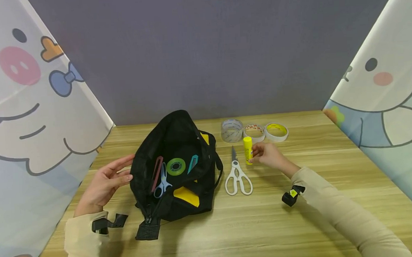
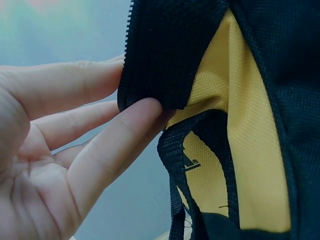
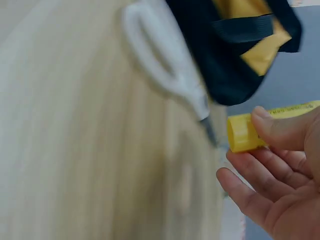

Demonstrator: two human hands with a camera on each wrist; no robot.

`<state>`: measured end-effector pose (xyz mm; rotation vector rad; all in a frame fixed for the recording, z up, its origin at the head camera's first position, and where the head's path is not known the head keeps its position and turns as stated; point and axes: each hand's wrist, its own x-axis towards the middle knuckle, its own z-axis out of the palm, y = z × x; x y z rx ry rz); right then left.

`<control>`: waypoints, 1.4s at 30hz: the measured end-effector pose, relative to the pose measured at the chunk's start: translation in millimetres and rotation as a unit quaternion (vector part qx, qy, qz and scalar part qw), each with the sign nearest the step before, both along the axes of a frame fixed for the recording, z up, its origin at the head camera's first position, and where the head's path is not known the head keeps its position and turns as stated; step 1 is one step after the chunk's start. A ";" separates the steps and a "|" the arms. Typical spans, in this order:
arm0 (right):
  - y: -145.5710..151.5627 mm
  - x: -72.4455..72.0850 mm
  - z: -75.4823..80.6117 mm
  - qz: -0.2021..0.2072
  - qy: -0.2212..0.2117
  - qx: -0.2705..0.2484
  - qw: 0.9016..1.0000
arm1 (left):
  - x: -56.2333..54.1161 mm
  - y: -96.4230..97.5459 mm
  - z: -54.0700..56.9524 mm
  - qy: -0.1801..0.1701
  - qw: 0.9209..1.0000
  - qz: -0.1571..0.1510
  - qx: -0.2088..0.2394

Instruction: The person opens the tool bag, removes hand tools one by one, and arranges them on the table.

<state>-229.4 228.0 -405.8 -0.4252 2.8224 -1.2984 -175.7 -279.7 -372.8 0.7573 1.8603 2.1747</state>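
Observation:
A black and yellow bag (image 1: 204,198) stands with its mouth open toward me at the left centre. My left hand (image 1: 105,184) pinches its zippered rim (image 2: 157,55) between thumb and fingers. Inside the bag lie blue-handled scissors (image 1: 162,183), a green tape roll (image 1: 181,167), a red cutter (image 1: 156,173) and a teal cutter (image 1: 192,163). My right hand (image 1: 271,155) holds an upright yellow glue stick (image 1: 248,149) between thumb and fingers, as the right wrist view also shows. White-handled scissors (image 1: 236,177) lie just left of the glue stick, blade pointing away.
Behind the glue stick, a clear tape roll (image 1: 232,135) and two white tape rolls, one with a red-printed core (image 1: 254,131) and one with a yellow core (image 1: 277,129), stand in a row. A grey panel (image 1: 206,58) rises behind the wooden table (image 1: 267,234), with cartoon-printed sheets at both sides.

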 end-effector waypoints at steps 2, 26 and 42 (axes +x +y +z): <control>3.9 0.6 -6.2 0.025 0.000 0.015 1.000 | 0.2 -0.3 0.3 0.001 1.000 0.001 -0.001; 36.5 1.4 0.8 0.061 -0.079 -0.038 0.994 | -2.2 5.9 2.5 -0.002 1.000 0.004 -0.002; 3.4 -4.8 120.5 0.063 0.023 -0.021 0.998 | -0.3 2.0 1.1 0.004 1.000 0.002 -0.003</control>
